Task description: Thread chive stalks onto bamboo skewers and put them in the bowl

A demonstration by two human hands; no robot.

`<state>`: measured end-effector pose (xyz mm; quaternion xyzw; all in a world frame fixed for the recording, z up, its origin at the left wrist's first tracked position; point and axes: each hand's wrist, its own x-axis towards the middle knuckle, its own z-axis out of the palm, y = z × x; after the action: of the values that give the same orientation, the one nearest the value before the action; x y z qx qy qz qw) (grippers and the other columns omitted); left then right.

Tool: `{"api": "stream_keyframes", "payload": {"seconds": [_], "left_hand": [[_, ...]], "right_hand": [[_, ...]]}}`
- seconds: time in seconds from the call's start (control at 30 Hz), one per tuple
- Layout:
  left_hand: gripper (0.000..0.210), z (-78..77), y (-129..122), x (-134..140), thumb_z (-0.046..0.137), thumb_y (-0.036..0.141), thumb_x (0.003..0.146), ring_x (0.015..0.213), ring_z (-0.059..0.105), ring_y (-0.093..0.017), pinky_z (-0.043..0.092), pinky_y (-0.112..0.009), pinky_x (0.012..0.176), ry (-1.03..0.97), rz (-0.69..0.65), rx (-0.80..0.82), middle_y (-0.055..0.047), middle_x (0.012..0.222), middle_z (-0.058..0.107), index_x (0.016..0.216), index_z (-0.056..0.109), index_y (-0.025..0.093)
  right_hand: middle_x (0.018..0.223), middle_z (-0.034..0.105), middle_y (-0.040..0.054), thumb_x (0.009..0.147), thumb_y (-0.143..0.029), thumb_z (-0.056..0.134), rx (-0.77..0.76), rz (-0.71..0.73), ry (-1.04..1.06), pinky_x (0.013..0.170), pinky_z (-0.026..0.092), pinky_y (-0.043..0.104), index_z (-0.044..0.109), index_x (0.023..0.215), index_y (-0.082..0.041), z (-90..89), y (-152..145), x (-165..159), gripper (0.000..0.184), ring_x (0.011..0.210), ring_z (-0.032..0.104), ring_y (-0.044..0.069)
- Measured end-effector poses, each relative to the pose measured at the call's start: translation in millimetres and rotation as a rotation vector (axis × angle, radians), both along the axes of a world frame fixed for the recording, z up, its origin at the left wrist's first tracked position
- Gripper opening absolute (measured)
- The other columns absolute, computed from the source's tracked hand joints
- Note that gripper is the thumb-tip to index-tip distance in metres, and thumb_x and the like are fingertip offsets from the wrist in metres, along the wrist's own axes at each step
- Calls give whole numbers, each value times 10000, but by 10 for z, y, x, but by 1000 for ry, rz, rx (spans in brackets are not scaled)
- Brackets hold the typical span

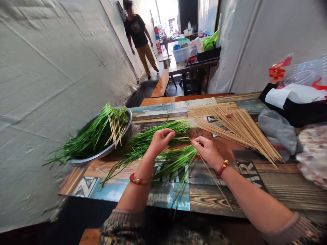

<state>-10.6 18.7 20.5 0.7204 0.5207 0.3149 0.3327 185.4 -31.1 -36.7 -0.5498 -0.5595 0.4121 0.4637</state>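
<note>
- Right hand (207, 149), at the centre of the frame, pinches a thin stick (217, 182) and the pale ends of a green bunch (176, 161), which looks part-done.
- Left hand (162, 140), left of centre, has thumb and finger close together beside a stalk (182, 138); I cannot tell whether it grips it.
- Seemingly done: bowl greens (92, 139) with sticks across them, left of frame.
- Left over: loose greens (141, 141) mid-frame, bare sticks (237, 131) right of centre.

One view, taken from head height, angled forward and down, hands (162, 139) (206, 149) shown close, desk (286, 187) framed beneath them
</note>
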Motion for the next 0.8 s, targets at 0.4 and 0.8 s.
{"api": "stream_keyframes", "payload": {"seconds": [0.4, 0.8], "left_hand": [[128, -214, 113, 65, 593, 230, 794, 847, 522, -214, 394, -343, 758, 677, -125, 413, -74, 876, 637, 834, 708, 191], [177, -197, -18, 93, 520, 225, 832, 697, 552, -124, 397, -230, 664, 82, -125, 124, -14, 779, 637, 950, 638, 166]], "right_hand": [[686, 642, 22, 827, -361, 530, 71, 7, -117, 567, 436, 244, 631, 741, -180, 57, -10, -39, 224, 621, 577, 150], [859, 690, 42, 871, -332, 511, 181, -24, -145, 733, 471, 272, 631, 847, -204, 125, -118, -72, 177, 807, 625, 174]]}}
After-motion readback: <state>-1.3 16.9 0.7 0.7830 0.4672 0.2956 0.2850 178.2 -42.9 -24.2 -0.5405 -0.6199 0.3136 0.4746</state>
